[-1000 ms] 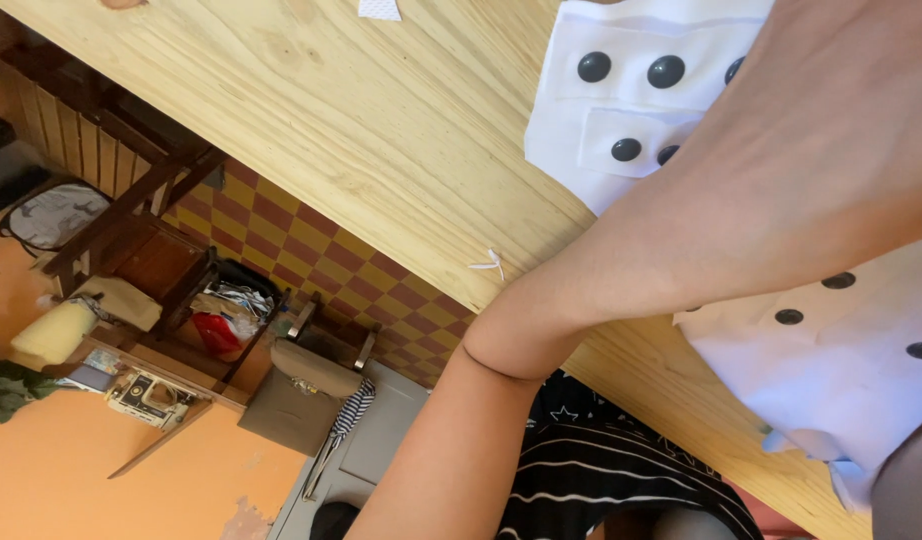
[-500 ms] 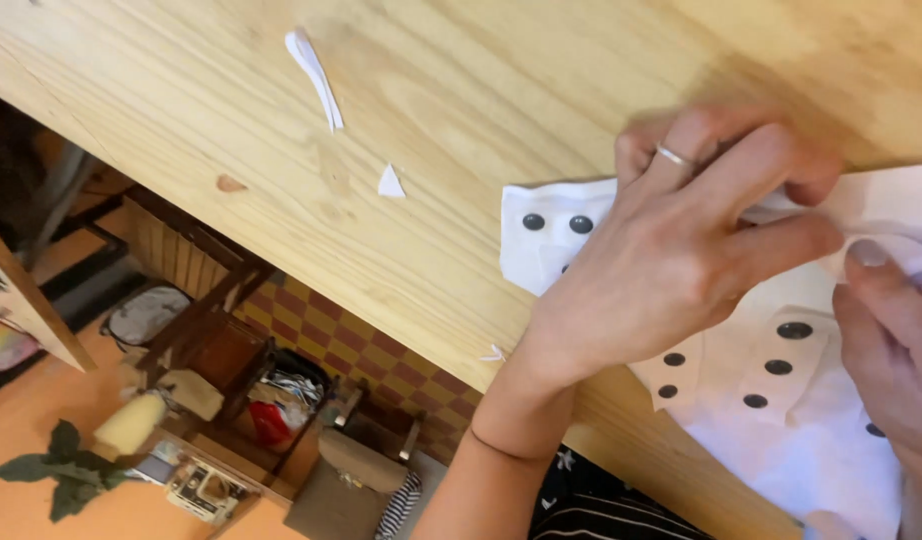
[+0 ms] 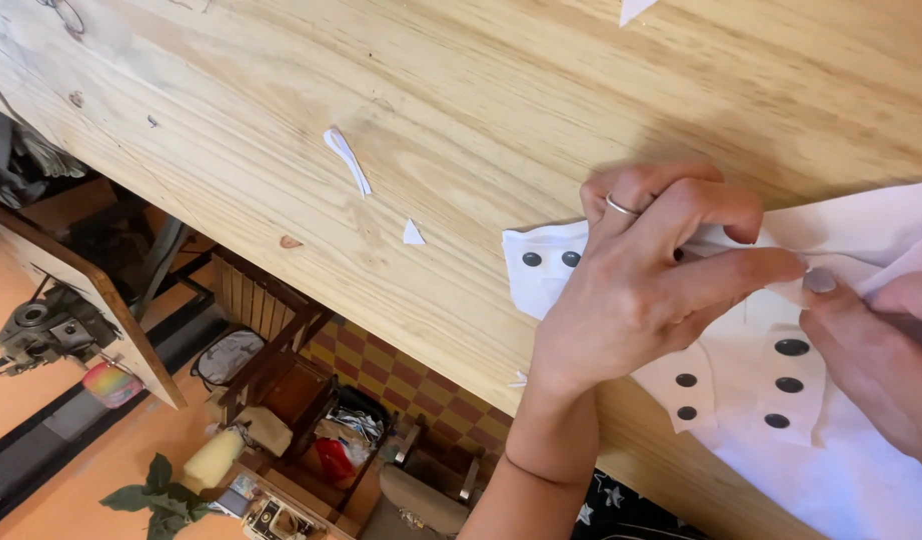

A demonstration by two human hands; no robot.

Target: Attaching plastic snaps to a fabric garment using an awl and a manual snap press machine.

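White fabric [image 3: 841, 470] with dark round buttons [image 3: 789, 347] lies flat at the near edge of the wooden surface [image 3: 461, 100], its lower part hanging over toward the person. Judging by the creases: soft, light, limp, prone to bunching and sliding on the smooth wood. Best taken at a folded edge or a stitched tab, not at the buttons.

Right hand [image 3: 871, 350] comes in from the right, thumb pressed on a fold, grip closed on the fabric. Left hand [image 3: 651, 290] lies over the cloth palm down, wrist bent, ringed finger curled, thumb and forefinger pinched shut on the same fold, just beside the right thumb. Fingertips nearly touch.

Further out on the surface: a small white triangular scrap [image 3: 413, 234] and a white strip offcut [image 3: 348, 160], well apart from the hands. Below the edge, blurred: checkered floor [image 3: 421, 385], dark wooden furniture [image 3: 271, 350].
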